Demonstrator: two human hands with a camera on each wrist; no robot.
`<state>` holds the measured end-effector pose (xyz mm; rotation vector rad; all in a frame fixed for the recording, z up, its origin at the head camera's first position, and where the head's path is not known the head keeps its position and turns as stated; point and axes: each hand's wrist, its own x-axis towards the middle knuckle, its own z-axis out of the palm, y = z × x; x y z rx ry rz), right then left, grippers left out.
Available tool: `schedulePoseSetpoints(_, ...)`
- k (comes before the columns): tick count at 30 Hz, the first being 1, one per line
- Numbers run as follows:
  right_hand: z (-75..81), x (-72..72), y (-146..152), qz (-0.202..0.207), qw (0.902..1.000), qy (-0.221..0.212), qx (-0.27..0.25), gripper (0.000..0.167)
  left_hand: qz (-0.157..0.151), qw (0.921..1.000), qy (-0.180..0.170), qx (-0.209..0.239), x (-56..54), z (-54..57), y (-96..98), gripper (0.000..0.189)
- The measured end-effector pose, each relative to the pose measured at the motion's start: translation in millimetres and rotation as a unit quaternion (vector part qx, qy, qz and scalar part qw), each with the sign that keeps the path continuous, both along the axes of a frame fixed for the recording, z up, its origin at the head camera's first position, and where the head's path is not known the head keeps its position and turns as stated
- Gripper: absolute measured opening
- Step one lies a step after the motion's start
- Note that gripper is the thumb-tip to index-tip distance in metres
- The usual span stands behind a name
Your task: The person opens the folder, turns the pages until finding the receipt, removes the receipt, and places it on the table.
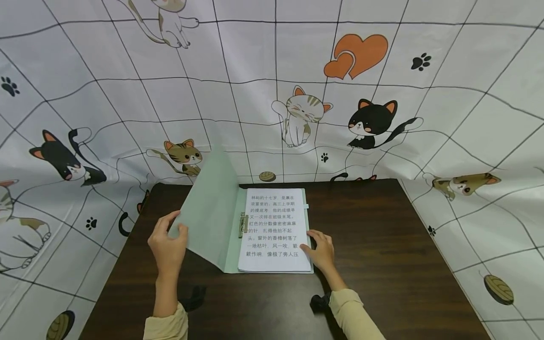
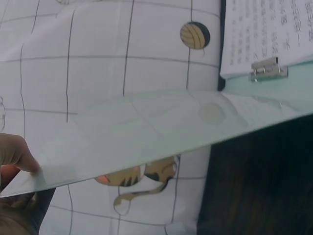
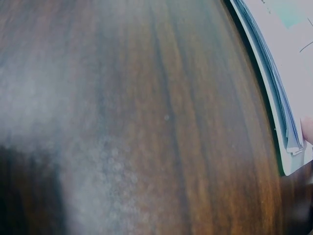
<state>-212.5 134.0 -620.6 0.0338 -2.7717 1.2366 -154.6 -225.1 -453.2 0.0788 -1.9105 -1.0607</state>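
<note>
A pale green folder point(image 1: 233, 245) lies on the table with its front cover point(image 1: 212, 208) swung up to the left. My left hand point(image 1: 169, 243) pinches the outer edge of that cover between thumb and fingers; in the left wrist view the thumb point(image 2: 22, 154) lies on one face of it. A stack of printed sheets point(image 1: 272, 226) sits inside, under a metal clip point(image 1: 243, 225) near the spine. At the lower right of the stack, my right hand point(image 1: 320, 250) rests with its thumb on the page and fingers along the edge. Only a fingertip point(image 3: 307, 129) shows in the right wrist view.
The dark wooden table point(image 1: 374, 245) reaches back to a white grid-patterned cloth point(image 1: 246, 52) printed with cartoon cats. A small black object point(image 1: 318, 303) is at the right wrist, and another dark one point(image 1: 193, 298) is beside the left wrist.
</note>
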Motion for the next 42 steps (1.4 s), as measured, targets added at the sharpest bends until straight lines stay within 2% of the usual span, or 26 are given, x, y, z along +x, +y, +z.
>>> schedulePoseSetpoints(4, -0.1, 1.0, -1, 0.002, 1.0000, 0.000, 0.002, 0.049, 0.013, 0.9999, 0.005, -0.006, 0.0, -4.2, -9.3, 0.031)
schedulePoseSetpoints(10, -0.6, 1.5, -1, 0.001, 1.0000, 0.010, 0.001, 0.049, 0.035, 0.9990, -0.024, 0.012, 1.9, -12.1, -21.7, 0.031)
schedulePoseSetpoints(14, -2.7, 1.9, -2, 0.001, 1.0000, 0.008, 0.001, 0.049, 0.060, 0.9973, -0.040, 0.013, 3.9, -18.0, -30.9, 0.033)
schedulePoseSetpoints(17, -3.9, 2.0, -2, 0.002, 1.0000, 0.006, 0.002, 0.048, 0.089, 0.9948, -0.047, -0.015, 5.3, -24.0, -37.3, 0.034)
schedulePoseSetpoints(19, -3.7, 1.9, -3, 0.002, 1.0000, 0.005, 0.001, 0.049, 0.106, 0.9920, -0.046, -0.050, 5.9, -31.1, -41.2, 0.035)
schedulePoseSetpoints(22, -2.7, 1.8, -3, -0.001, 1.0000, 0.005, -0.002, 0.049, 0.132, 0.9847, -0.049, -0.102, 5.9, -45.3, -44.6, 0.036)
schedulePoseSetpoints(24, -1.8, 1.8, -4, -0.004, 1.0000, 0.003, -0.005, 0.049, 0.139, 0.9797, -0.052, -0.135, 5.7, -55.9, -45.6, 0.035)
schedulePoseSetpoints(27, -1.0, 2.1, -4, -0.006, 1.0000, 0.000, -0.005, 0.049, 0.147, 0.9740, -0.067, -0.159, 6.5, -68.3, -44.2, 0.032)
schedulePoseSetpoints(31, -0.7, 2.5, -5, -0.005, 1.0000, -0.001, -0.005, 0.049, 0.163, 0.9682, -0.088, -0.168, 7.9, -77.3, -41.2, 0.028)
schedulePoseSetpoints(34, -2.2, 2.1, -4, -0.003, 1.0000, -0.004, -0.006, 0.049, 0.161, 0.9681, -0.088, -0.170, 7.3, -84.5, -38.0, 0.025)
schedulePoseSetpoints(37, -4.2, 0.9, -4, -0.004, 1.0000, -0.002, -0.002, 0.050, 0.139, 0.9705, -0.090, -0.175, 4.2, -93.3, -30.0, 0.023)
schedulePoseSetpoints(42, -4.7, -0.3, -3, -0.007, 1.0000, 0.001, 0.004, 0.049, 0.095, 0.9692, -0.144, -0.176, -4.0, -105.5, -6.8, 0.024)
